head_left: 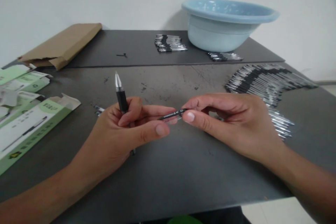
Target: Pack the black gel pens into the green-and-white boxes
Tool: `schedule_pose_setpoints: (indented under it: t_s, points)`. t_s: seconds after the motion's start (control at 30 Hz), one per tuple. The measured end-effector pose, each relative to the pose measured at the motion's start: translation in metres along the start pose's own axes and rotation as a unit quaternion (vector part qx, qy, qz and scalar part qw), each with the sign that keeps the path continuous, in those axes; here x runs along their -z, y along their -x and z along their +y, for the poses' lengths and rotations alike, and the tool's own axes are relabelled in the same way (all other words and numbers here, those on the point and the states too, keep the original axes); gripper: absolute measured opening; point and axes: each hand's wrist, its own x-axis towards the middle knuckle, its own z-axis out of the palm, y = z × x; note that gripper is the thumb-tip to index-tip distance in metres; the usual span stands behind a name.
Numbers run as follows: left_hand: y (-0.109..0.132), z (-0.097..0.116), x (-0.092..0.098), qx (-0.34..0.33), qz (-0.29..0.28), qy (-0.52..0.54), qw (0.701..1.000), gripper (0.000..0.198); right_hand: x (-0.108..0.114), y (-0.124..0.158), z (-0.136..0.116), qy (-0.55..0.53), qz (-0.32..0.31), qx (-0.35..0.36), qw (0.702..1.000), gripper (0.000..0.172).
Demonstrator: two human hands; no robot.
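My left hand point(123, 126) is closed around a pen point(121, 94), its silver cone tip pointing up and its black grip showing above my curled finger. The pen's other end peeks out below the hand. Between the two hands lies a pen cap point(172, 114) with a black, white-lettered clip and a clear body. The thumb and fingers of my right hand point(231, 122) pinch its right end, while my left fingertips lie against its other end. Part of the cap is hidden by my fingers.
Many pens lie in a fanned row point(257, 80) at the right. Smaller pen groups point(170, 43) lie farther back, near a light blue basin point(220, 31). At left are green-and-white pen boxes point(31, 122) and a brown cardboard piece point(63, 43). A small black scrap point(122, 55) lies behind.
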Motion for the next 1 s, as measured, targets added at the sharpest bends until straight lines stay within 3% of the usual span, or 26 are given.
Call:
schedule_pose_setpoints:
  t_s: [0.23,0.33,0.57,0.73,0.87,1.0]
  points:
    - [0.003,-0.006,-0.004,-0.055,0.087,-0.116,0.988,0.072,-0.002,0.001,-0.002,0.006,0.012,-0.016,1.000,0.007]
    - [0.003,-0.008,-0.007,-0.069,0.120,-0.115,0.984,0.070,-0.002,0.003,-0.001,0.001,0.023,0.002,1.000,0.008]
    - [0.001,-0.008,-0.007,-0.052,0.109,-0.045,0.992,0.070,0.001,0.003,0.002,0.058,-0.008,0.179,0.982,0.006]
    - [0.000,-0.011,-0.002,-0.041,0.096,-0.028,0.994,0.073,0.006,0.001,-0.004,0.113,-0.018,0.228,0.967,0.008]
    - [0.002,-0.011,-0.003,-0.038,0.109,-0.026,0.993,0.076,0.007,0.002,-0.009,0.106,-0.022,0.201,0.974,0.013]
    - [0.003,-0.012,-0.005,-0.031,0.117,-0.035,0.992,0.076,0.004,0.008,-0.011,0.032,-0.006,0.059,0.998,0.008]
